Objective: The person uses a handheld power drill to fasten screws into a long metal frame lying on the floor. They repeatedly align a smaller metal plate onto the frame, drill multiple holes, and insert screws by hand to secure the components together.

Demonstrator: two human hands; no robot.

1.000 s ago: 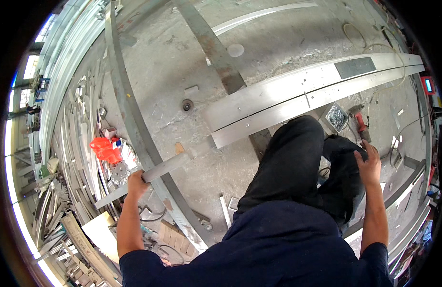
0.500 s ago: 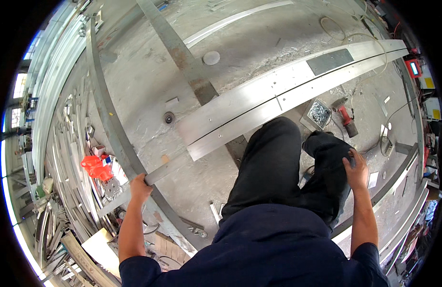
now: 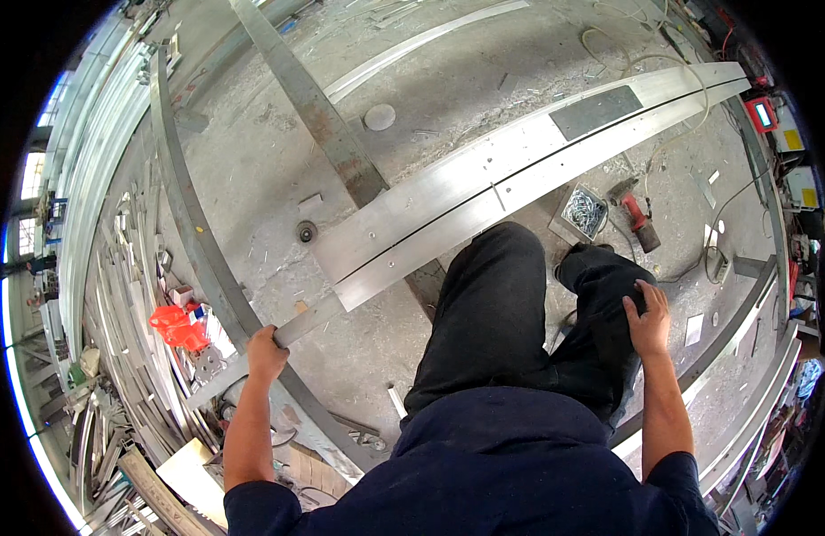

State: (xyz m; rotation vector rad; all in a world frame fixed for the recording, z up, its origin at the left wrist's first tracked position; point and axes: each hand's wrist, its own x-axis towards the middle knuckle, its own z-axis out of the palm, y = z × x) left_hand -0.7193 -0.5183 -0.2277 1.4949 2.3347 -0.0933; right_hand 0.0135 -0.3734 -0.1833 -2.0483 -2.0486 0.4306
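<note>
The right hand (image 3: pixel 649 329) lay loosely open, empty, at the knee (image 3: pixel 600 308); the left hand (image 3: pixel 268 355) gripped the flat bar (image 3: pixel 307 325), which crossed the steel beam (image 3: pixel 202 255) toward the long panel (image 3: pixel 412 219)! Any slack in that one-handed grip could have tipped it, scratching the panel.

A long silver panel (image 3: pixel 430 196) lies across a rusty beam (image 3: pixel 325 134). On the gray floor (image 3: pixel 260 205) sit a box (image 3: pixel 569 230) full of small shiny bits (image 3: pixel 585 212) and, near it, a red tool (image 3: pixel 636 213). A flat pale disc (image 3: pixel 379 117), a small dark ring (image 3: pixel 307 231) and a long thin white strip (image 3: pixel 412 47) lie on the floor too
</note>
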